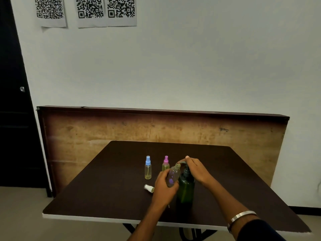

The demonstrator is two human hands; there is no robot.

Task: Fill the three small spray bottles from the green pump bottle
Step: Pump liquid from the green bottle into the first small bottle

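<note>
Just left of the dark green plastic pump bottle [185, 186], my left hand [165, 186] grips the uncapped clear spray bottle [173, 176], mouth tilted toward the spout under my pressing right hand [196, 169].

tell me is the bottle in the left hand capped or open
Open. The held bottle has a bare neck, and a white spray cap lies on the table.

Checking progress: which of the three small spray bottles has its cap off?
The clear bottle tilted in the left hand at the pump spout; the blue-capped bottle and pink-capped bottle stand closed.
</note>
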